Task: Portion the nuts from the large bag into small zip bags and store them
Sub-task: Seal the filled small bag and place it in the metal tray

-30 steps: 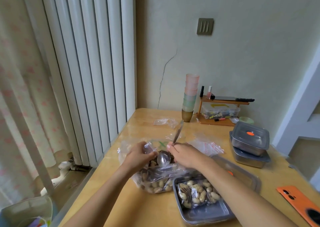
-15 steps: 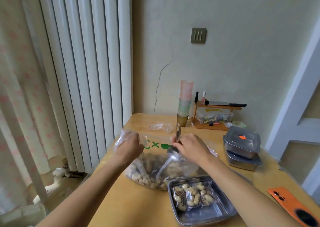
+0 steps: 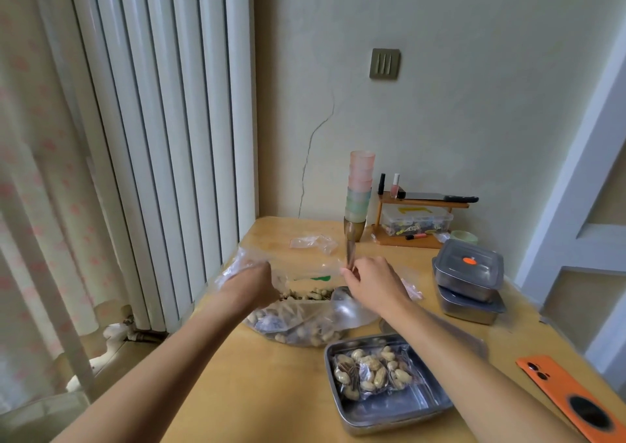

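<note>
Head view: a wooden table (image 3: 271,392) stands in a corner between a white ribbed radiator (image 3: 162,120) and a cracked pale wall (image 3: 474,120). The bag (image 3: 294,327) of nuts lies toward the table's left edge. The left hand (image 3: 252,283) grips its rim. The right hand (image 3: 371,283) pinches a spoon (image 3: 350,254) upright, bowl at the bag's mouth. Nearer, a tray (image 3: 389,415) holds a filled zip bag (image 3: 369,371). Stacked lidded boxes (image 3: 469,273), cups (image 3: 359,188) and an orange phone (image 3: 572,398) stand to the right.
</note>
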`<act>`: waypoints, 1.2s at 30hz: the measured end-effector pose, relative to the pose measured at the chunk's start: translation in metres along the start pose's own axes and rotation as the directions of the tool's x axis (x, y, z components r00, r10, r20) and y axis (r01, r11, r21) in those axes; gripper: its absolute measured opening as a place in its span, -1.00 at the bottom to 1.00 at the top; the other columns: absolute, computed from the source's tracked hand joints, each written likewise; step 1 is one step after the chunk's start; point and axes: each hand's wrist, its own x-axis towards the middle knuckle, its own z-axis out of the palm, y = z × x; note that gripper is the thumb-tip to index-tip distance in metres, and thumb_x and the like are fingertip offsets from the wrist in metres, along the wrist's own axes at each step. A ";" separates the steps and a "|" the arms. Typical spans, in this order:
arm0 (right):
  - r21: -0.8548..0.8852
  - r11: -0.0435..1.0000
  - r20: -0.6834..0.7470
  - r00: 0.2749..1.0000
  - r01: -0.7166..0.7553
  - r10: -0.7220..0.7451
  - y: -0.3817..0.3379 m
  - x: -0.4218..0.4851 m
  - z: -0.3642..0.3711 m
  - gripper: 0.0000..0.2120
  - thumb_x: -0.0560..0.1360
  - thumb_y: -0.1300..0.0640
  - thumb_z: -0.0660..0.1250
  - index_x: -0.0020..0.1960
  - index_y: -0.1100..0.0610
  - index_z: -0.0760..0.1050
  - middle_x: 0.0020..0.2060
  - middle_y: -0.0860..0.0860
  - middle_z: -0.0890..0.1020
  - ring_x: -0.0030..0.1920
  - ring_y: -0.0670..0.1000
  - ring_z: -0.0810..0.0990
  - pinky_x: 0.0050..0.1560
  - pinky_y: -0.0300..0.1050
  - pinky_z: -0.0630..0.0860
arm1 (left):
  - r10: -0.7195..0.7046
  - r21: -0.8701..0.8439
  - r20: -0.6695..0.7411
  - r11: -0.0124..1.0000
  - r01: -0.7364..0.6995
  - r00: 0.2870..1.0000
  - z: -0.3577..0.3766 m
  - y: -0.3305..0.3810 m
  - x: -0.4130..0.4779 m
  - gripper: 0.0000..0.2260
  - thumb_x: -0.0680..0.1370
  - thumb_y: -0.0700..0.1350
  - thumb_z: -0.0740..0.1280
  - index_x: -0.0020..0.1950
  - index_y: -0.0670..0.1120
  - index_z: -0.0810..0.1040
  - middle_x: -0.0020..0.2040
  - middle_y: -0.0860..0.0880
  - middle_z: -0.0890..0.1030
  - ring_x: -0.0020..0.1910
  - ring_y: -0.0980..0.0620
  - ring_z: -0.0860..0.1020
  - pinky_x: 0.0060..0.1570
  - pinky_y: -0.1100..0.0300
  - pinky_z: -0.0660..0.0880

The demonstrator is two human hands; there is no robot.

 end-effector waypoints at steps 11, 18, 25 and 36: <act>-0.001 0.992 0.012 0.992 0.126 -0.126 -0.023 -0.008 0.005 -0.73 0.71 -0.02 0.22 0.02 0.10 0.61 -0.27 0.00 0.61 -0.22 0.07 0.62 -0.14 -0.04 0.57 | 0.076 0.224 0.714 0.917 -0.330 0.696 0.019 0.002 -0.017 -0.58 0.54 0.00 0.42 0.37 -0.11 0.58 0.22 -0.08 0.66 0.23 -0.12 0.61 0.12 0.11 0.54; -0.137 0.983 -0.041 0.991 0.123 -0.130 -0.032 -0.009 0.006 -0.76 0.71 0.05 0.20 0.05 0.17 0.57 -0.17 0.08 0.59 -0.14 0.16 0.61 -0.11 0.02 0.57 | 0.109 -0.029 0.330 0.994 -0.105 0.938 0.030 -0.021 0.000 -0.81 0.47 -0.21 0.45 0.09 -0.13 0.65 -0.07 -0.02 0.71 -0.15 0.05 0.66 -0.03 0.10 0.68; -0.031 0.997 -0.055 0.996 0.066 -0.067 -0.040 -0.005 0.015 -0.67 0.71 0.04 0.17 -0.19 0.12 0.44 -0.32 0.00 0.49 -0.28 0.07 0.53 -0.28 -0.06 0.45 | 0.064 -0.259 0.067 0.965 -0.045 0.996 0.058 -0.013 0.008 -0.66 0.50 -0.23 0.42 0.25 -0.06 0.52 0.11 -0.05 0.65 -0.01 -0.04 0.63 -0.11 0.11 0.67; -0.007 0.987 -0.061 0.985 0.163 -0.163 -0.054 -0.009 0.041 -0.73 0.74 0.05 0.17 0.02 0.17 0.55 -0.31 -0.03 0.51 -0.42 -0.12 0.47 -0.47 -0.33 0.27 | -0.010 -0.317 0.125 0.947 0.050 0.992 0.050 -0.015 -0.001 -0.39 0.42 -0.13 0.56 0.42 -0.02 0.40 0.26 -0.02 0.57 0.03 0.03 0.48 -0.44 0.35 0.35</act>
